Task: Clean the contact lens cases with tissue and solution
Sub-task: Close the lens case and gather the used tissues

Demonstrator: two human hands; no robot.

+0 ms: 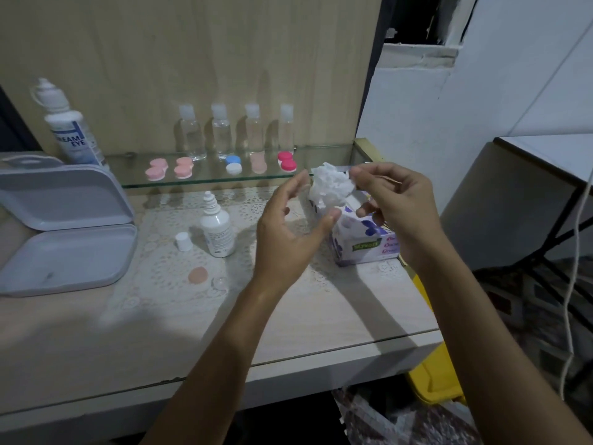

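A crumpled white tissue [330,187] is held up between my two hands above the tissue box [362,239]. My left hand [288,232] cups it from below with thumb and fingers touching it. My right hand [394,203] pinches its upper right edge. Several contact lens cases sit on the glass shelf [327,152]: two pink ones [156,169] [183,167], a blue and white one [233,164], a pale pink one [258,162] and a red one [286,161]. A small solution bottle [217,227] stands uncapped, its white cap [183,241] beside it. A loose pink lid [198,275] and a clear cup [220,283] lie on the lace mat.
A large solution bottle [69,130] stands at the back left. Several small clear bottles [221,133] line the rear of the shelf. An open grey hinged box [64,226] lies at the left. The table edge [321,364] runs across the front; a yellow bin [433,377] sits below right.
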